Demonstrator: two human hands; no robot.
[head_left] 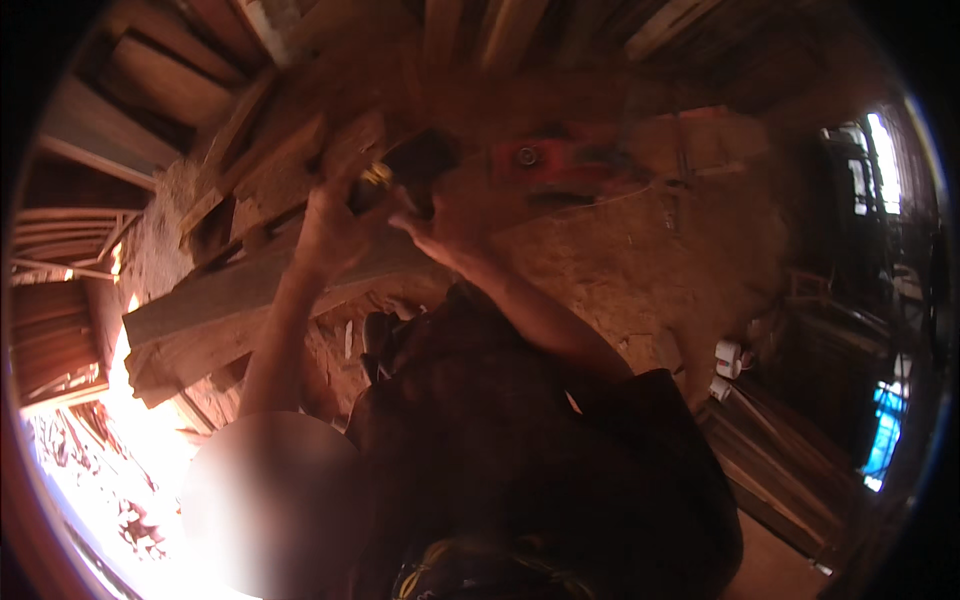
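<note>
My left hand [333, 225] is closed around the near side of a yellow-and-black tool [374, 177] whose kind is blurred. Beside it, my right hand [445, 235] is closed at the dark part [424, 155] of what looks like the same tool, its finger pointing left. Both hands are over a long wooden beam [235, 285], and shadow hides most fingertips. Farther right, a red tool [530, 158] with a round dark fitting lies on the dusty ground, too blurred to name.
Stacked boards [165, 85] rise at the far left, and more timber [500, 35] lies along the back. Sawdust covers the ground [640, 270]. White containers [728, 358] stand at the right, by long planks [780, 460]. Bright light enters at lower left.
</note>
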